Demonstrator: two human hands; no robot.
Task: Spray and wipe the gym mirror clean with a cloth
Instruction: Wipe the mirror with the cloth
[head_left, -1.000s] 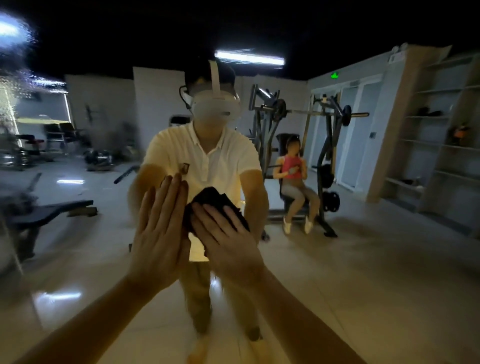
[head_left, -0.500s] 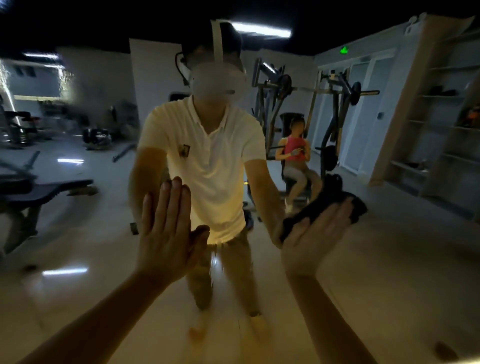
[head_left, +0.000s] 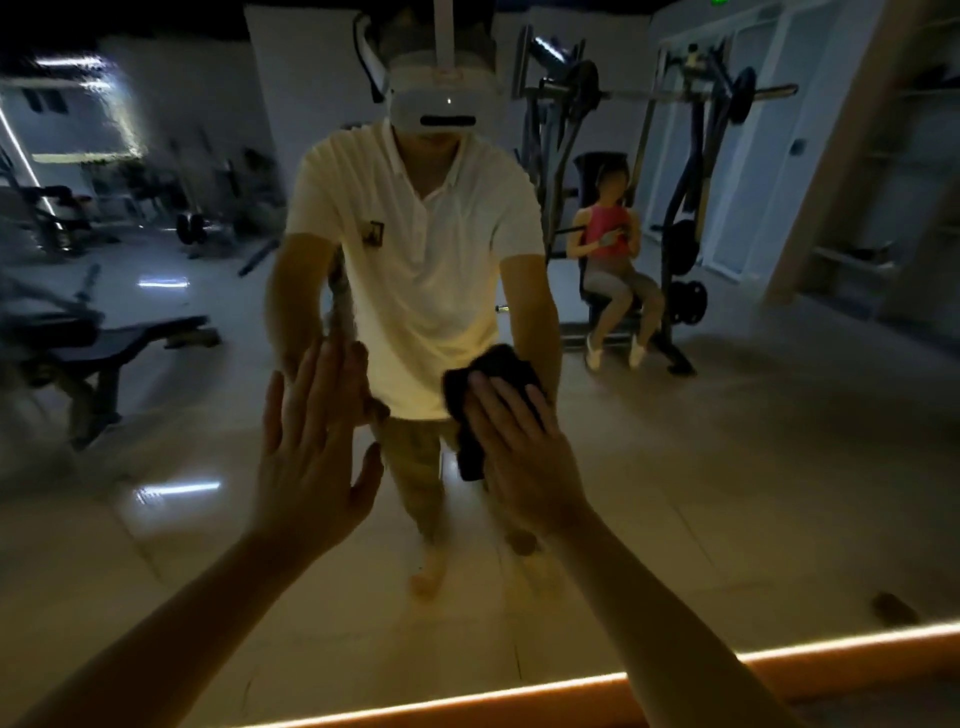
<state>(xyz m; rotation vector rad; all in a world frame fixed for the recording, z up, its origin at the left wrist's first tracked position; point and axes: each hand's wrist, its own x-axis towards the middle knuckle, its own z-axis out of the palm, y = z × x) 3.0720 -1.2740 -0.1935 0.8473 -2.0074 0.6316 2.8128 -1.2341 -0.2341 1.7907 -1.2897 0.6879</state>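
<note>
Now the gym mirror (head_left: 727, 493) fills my view, a lit strip (head_left: 519, 693) glowing along its bottom edge. My left grip (head_left: 311, 457) lies flat on the glass, fingers straight, holding nothing. Just beside it, my right grip (head_left: 524, 457) presses the dark cloth (head_left: 488, 374) against the glass with flat fingers.

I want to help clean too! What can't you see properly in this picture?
Head view, cannot be made out:
1. The crumpled black cloth: mostly covered by the right hand pressing it on the glass.
2. Wet spray or streaks on the big wall mirror: dim light and blur hide them.
3. The palm of the left hand: it faces the glass.
4. Any spray bottle: none in frame.
</note>
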